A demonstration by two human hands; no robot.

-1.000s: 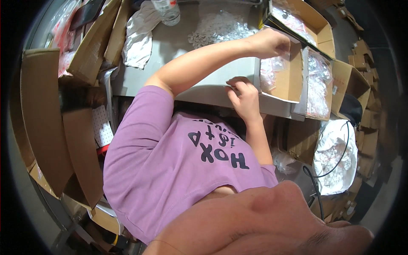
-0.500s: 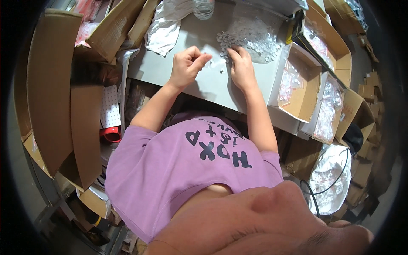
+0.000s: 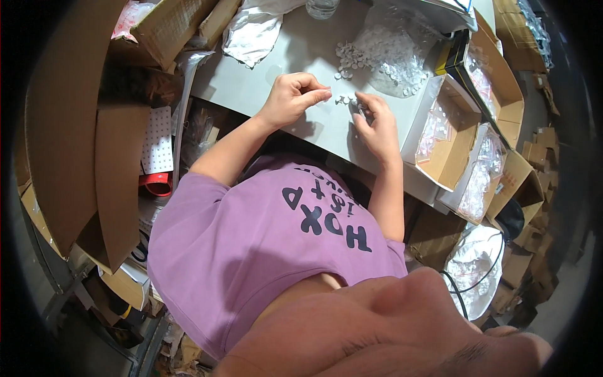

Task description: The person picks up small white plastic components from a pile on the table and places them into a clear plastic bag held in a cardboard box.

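Observation:
My left hand is above the near part of the grey table, thumb and forefinger pinched together. A tiny pale thing shows at its fingertips, too small to name. To its right, my right hand has bent fingers, with thumb and forefinger apart. A small group of white round pieces lies on the table by its fingertips. Farther off, a loose heap of similar white pieces spills beside a clear plastic bag full of them. Part of my right palm is hidden.
Open cartons holding small clear bags, among them a white-sided box, line the table's right side. A white cloth and a clear cup sit at the back. Tall cardboard boxes stand on the left.
My right hand has drawn back from the heap toward me, and a few white pieces now lie apart from it. My left hand remains pinched. The view has shifted slightly.

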